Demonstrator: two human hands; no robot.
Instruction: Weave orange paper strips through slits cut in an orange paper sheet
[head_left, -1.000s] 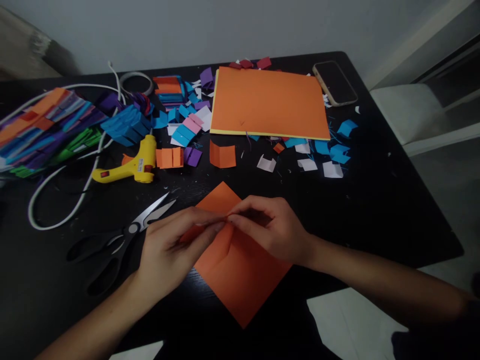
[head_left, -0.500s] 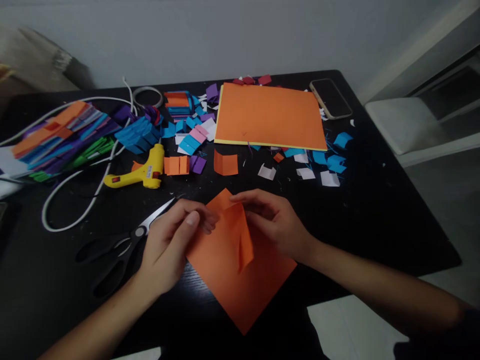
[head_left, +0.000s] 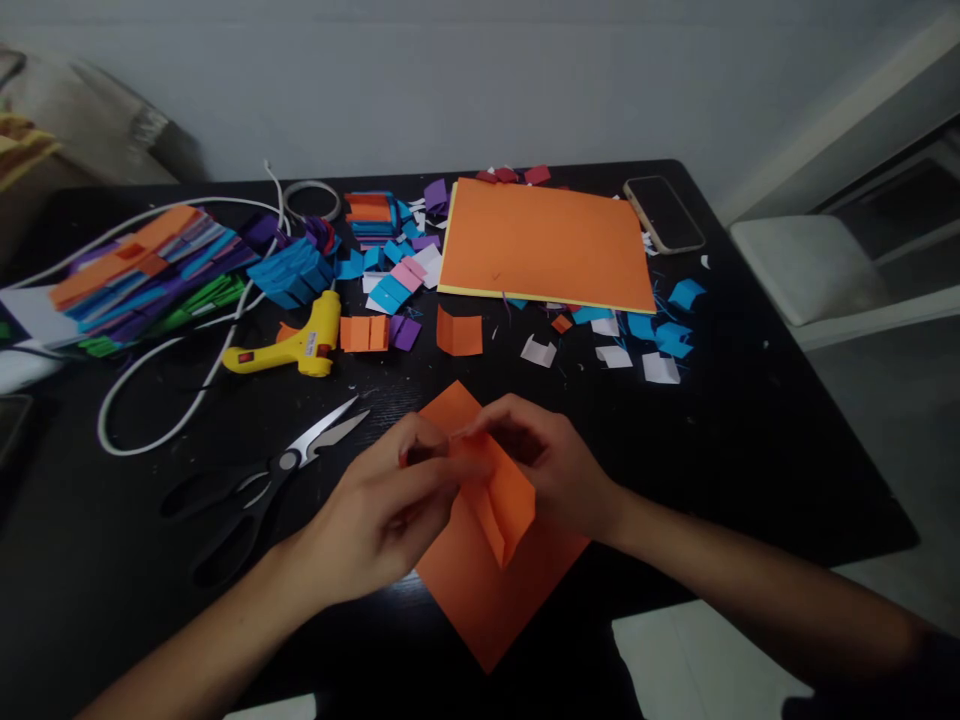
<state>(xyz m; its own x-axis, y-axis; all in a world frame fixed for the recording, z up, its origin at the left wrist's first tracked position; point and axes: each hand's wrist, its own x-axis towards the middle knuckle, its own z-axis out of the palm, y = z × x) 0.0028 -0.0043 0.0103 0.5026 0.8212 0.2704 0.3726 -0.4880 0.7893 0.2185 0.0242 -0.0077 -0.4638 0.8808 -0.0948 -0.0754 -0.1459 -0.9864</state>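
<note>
A small folded piece of orange paper (head_left: 514, 500) is held above a larger orange sheet (head_left: 487, 610) that lies on the dark table with one corner toward me. My right hand (head_left: 559, 465) pinches the folded piece at its upper edge. From the other side my left hand (head_left: 394, 505) reaches in, its fingers bent and the fingertips against the paper, partly blurred. Black-handled scissors (head_left: 289, 460) lie with blades parted just left of my left hand.
A yellow glue gun (head_left: 311, 340) and a looping white cable (head_left: 112, 400) lie at the left, near bundled coloured paper strips (head_left: 150, 270). Behind my hands are orange sheets (head_left: 551, 245), a phone (head_left: 664, 213) and small paper scraps (head_left: 613, 356). A white stool (head_left: 802, 265) stands right.
My left hand has moved right and up to the folded piece, its fingers closing in on it. The folded piece has tilted and shifted slightly right in my right hand. The view has shifted a little.
</note>
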